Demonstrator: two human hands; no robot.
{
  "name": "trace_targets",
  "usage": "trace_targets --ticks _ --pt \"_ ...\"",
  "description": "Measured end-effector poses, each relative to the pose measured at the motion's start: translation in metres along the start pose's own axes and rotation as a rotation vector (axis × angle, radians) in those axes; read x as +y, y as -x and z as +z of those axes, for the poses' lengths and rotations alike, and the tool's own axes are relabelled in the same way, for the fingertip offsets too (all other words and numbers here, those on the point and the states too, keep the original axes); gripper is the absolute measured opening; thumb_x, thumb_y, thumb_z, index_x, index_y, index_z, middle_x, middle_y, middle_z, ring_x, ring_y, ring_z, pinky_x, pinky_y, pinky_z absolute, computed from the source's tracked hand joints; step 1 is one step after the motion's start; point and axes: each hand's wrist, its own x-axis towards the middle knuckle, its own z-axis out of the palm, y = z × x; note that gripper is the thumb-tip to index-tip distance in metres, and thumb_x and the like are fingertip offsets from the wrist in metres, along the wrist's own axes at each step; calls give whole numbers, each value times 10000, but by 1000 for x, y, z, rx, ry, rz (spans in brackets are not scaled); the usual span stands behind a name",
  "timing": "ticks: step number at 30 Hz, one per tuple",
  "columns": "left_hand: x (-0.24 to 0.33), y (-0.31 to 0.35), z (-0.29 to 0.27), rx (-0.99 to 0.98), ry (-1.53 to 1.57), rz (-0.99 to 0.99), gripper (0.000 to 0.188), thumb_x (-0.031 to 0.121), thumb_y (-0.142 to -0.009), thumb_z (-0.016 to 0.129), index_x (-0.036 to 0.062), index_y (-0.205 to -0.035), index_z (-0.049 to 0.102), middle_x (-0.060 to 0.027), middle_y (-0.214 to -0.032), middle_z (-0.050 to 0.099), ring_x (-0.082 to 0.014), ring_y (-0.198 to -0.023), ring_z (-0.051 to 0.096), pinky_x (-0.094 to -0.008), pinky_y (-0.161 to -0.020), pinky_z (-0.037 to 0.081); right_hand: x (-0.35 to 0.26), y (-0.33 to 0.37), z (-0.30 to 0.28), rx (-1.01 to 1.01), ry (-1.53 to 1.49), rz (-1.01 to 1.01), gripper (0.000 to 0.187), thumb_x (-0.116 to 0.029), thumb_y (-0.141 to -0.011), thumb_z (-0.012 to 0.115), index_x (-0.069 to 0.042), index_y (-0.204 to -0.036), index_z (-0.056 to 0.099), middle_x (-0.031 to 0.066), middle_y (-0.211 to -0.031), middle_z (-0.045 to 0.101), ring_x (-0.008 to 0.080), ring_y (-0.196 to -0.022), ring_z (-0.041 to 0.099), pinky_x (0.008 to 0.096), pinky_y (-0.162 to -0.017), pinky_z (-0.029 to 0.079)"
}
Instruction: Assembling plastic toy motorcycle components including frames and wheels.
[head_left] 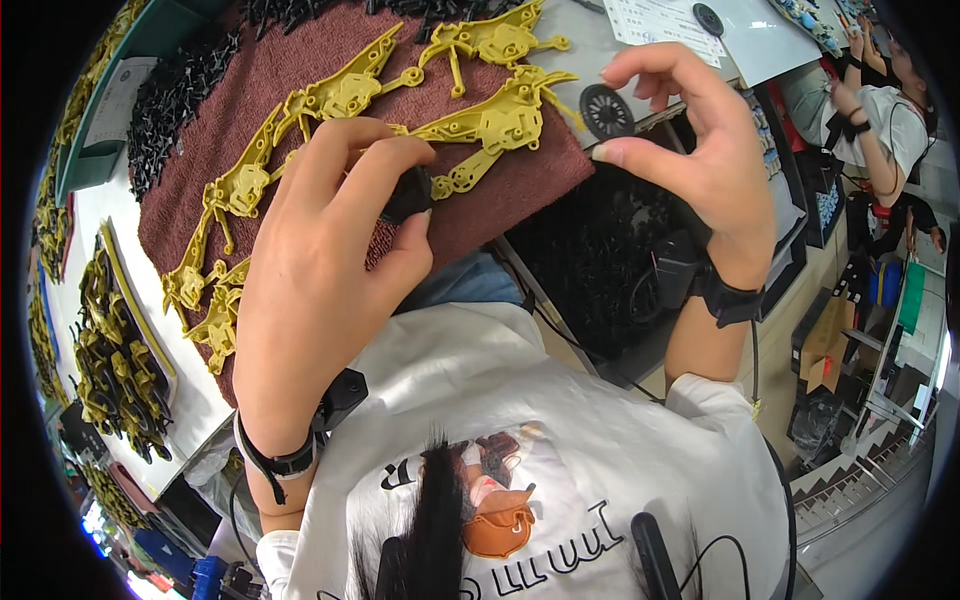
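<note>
The spoked black wheel point(606, 111) is at the opening between the spread thumb and forefinger of the right hand point(718, 165), to the left of its palm; whether they touch it I cannot tell. It is round, without a long axis, and this hand is the nearer. The left hand point(322, 215) has its fingers closed on a black piece point(406, 197), beside yellow frames point(512, 125) on the brown cloth point(540, 180)
</note>
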Motion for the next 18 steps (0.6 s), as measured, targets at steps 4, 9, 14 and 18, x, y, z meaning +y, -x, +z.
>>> trace_targets --ticks 4,9,14,18 --pt "-5 3 3 16 -90 -21 335 21 -749 646 38 -1082 617 -124 -1112 569 -324 -1028 588 -388 -894 466 -1 2 8 40 125 12 404 -160 -665 813 -77 -1019 637 -5 -934 642 152 -845 534 273 -757 420" --pt "-6 6 3 29 -144 -42 336 32 -760 646 38 -1094 614 -125 -1122 569 -325 -1038 584 -395 -907 460 -5 -1 13 4 163 17 375 -143 -665 805 -69 -990 634 29 -945 636 205 -883 560 319 -775 445" --pt "-6 4 5 111 -172 3 344 24 -741 675 34 -1082 623 -123 -1105 604 -308 -996 607 -377 -877 477 1 2 16 -33 212 14 386 -138 -667 804 -76 -1012 644 2 -956 615 152 -839 510 274 -759 414" --pt "5 -3 6 186 -99 -37 359 23 -721 705 34 -1073 632 -117 -1064 633 -276 -971 621 -357 -858 484 -5 2 15 -26 263 6 395 -127 -652 802 -82 -1009 639 5 -960 616 162 -835 508 284 -751 420"
